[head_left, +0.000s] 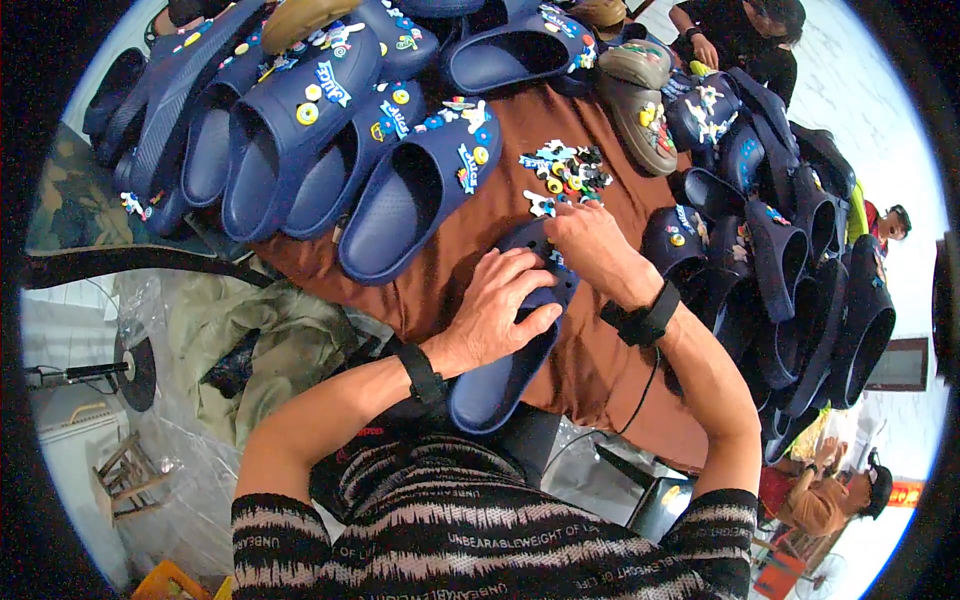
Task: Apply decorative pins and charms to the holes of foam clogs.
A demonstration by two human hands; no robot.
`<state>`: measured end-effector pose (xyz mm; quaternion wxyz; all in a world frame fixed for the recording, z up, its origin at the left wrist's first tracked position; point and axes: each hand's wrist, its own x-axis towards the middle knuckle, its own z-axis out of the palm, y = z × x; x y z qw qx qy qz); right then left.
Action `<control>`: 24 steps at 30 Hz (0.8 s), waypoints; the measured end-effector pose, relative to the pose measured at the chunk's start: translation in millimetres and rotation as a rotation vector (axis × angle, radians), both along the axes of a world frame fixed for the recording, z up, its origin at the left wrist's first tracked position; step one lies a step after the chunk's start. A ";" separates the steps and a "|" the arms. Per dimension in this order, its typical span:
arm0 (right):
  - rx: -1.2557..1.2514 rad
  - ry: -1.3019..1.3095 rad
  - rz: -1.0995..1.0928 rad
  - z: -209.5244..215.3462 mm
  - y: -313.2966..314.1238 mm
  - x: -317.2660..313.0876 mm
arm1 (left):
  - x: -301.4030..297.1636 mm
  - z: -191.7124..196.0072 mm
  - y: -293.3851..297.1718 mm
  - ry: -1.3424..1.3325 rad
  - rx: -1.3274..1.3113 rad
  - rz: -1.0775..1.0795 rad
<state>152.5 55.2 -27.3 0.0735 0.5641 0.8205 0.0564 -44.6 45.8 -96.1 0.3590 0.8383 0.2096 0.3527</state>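
A navy blue clog (487,392) lies with its heel toward me and its toe on the brown cloth (410,308). My left hand (497,308) is wrapped over its upper, thumb along the right side. My right hand (597,252) is closed in a pinch at the clog's toe, just right of my left fingers. Whatever my right fingertips hold is hidden by the hand. Holes show in the upper between my hands. Just beyond my right hand is a small pile of colourful shoe charms (572,172).
Decorated navy clogs (395,210) are heaped at the far left, more navy clogs (780,260) at the right. A brown-grey clog (640,120) lies between them. One person (755,45) works at the far right; another person (835,490) is at the lower right. A black cable (640,400) hangs from my right wristband.
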 end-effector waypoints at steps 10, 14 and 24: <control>-0.123 0.141 -0.146 -12.8 4.7 1.0 | 1.7 -0.5 0.5 0.020 -0.011 0.000; -0.101 0.261 -0.196 -18.1 -0.6 10.9 | 0.8 1.6 1.5 0.008 -0.014 -0.009; -0.340 0.846 -0.221 0.1 5.8 40.9 | -0.5 5.4 0.7 -0.017 -0.034 -0.019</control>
